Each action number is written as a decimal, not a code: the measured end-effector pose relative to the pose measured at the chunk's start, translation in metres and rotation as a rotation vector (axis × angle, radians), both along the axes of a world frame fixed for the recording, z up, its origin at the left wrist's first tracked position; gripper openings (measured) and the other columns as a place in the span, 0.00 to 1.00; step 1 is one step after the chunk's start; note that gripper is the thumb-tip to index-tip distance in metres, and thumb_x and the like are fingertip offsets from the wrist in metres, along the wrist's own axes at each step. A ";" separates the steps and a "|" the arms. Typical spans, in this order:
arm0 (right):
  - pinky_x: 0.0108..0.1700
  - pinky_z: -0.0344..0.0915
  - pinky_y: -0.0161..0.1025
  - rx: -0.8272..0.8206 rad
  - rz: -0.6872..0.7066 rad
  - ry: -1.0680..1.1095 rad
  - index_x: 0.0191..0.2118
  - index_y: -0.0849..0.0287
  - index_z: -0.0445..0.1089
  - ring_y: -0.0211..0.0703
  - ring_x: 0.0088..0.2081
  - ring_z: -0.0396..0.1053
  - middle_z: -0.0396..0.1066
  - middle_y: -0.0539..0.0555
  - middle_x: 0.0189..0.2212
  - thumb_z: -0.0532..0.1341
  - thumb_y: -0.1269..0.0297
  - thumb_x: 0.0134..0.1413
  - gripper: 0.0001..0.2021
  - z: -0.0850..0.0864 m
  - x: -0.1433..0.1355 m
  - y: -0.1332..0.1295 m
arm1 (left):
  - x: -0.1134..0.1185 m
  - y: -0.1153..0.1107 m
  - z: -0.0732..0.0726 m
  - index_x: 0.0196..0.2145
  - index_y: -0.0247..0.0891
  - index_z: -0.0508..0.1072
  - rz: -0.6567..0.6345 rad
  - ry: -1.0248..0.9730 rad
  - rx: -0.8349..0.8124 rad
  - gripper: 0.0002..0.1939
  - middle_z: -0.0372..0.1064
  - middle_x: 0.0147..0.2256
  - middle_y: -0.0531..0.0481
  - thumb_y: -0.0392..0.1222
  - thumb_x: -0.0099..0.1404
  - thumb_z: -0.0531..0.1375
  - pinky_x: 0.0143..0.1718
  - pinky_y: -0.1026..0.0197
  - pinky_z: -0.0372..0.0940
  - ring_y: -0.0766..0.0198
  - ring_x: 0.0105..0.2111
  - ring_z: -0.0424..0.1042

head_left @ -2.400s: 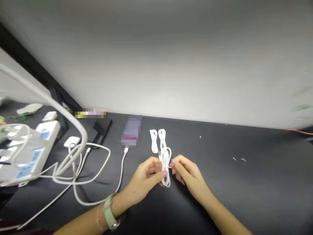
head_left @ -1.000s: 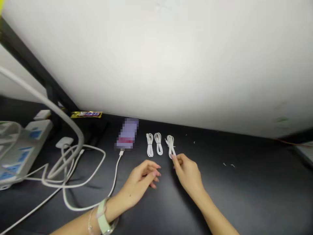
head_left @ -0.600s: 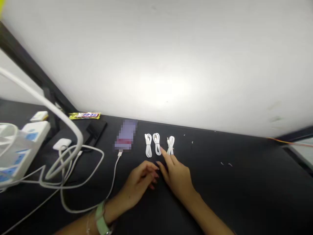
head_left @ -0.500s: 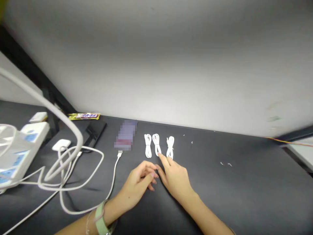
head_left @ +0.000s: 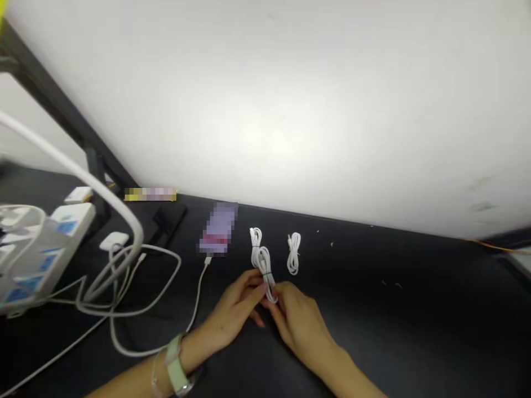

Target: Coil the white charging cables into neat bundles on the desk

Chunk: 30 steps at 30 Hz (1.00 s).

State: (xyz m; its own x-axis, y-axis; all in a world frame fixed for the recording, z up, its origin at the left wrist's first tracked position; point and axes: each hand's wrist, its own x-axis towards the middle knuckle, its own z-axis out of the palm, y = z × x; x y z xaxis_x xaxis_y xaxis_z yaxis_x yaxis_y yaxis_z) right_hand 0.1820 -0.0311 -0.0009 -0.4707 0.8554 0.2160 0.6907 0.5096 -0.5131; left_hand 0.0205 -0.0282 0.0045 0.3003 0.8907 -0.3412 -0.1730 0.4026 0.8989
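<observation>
Partly, the left hand (head_left: 236, 307) eludes me: several fingers sit out of sight behind the tied white cable bundle (head_left: 265, 273). Its grip is narrow, thumb across the front, while the right hand (head_left: 297, 314) pinches the bundle's near end, forearm slanting inward. The bundle overlaps another bundle (head_left: 255, 240) over the counter (head_left: 373, 342); I can't tell whether they touch. Pixelation masks the device (head_left: 219, 225), and I can't read the blurred blue labels on the cut-off power strip (head_left: 78, 243).

Black tabletop (head_left: 415, 342): two coiled white cables (head_left: 293, 254), purplish phone (head_left: 220, 225), power strip (head_left: 78, 212), looping cord (head_left: 141, 353).
</observation>
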 end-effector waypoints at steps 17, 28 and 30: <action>0.11 0.32 0.26 -1.523 -0.174 1.124 0.28 0.61 0.62 0.23 0.11 0.43 0.58 0.43 0.16 0.61 0.53 0.53 0.15 0.016 0.005 0.011 | -0.005 -0.003 0.003 0.45 0.38 0.71 -0.149 0.329 0.429 0.14 0.61 0.38 0.47 0.44 0.66 0.52 0.31 0.63 0.66 0.64 0.34 0.65; 0.16 0.42 0.28 -0.972 -0.075 0.936 0.28 0.58 0.58 0.27 0.15 0.44 0.56 0.43 0.17 0.56 0.56 0.59 0.13 0.014 0.000 0.003 | -0.004 0.000 0.013 0.35 0.35 0.68 -0.106 0.087 0.177 0.10 0.64 0.27 0.53 0.45 0.63 0.57 0.29 0.65 0.59 0.69 0.27 0.64; 0.21 0.51 0.31 -0.493 0.021 0.635 0.30 0.59 0.60 0.32 0.19 0.54 0.60 0.47 0.21 0.51 0.63 0.63 0.10 0.015 0.001 0.001 | -0.005 0.002 0.011 0.32 0.35 0.67 -0.101 -0.092 -0.042 0.10 0.63 0.23 0.55 0.45 0.60 0.59 0.26 0.66 0.58 0.70 0.23 0.62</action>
State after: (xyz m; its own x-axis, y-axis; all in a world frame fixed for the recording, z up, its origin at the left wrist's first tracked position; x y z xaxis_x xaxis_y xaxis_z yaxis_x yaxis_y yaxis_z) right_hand 0.1833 -0.0302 0.0144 -0.4022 0.9143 0.0475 0.1836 0.1314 -0.9742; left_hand 0.0157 -0.0260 0.0151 0.4195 0.8400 -0.3442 -0.2105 0.4588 0.8632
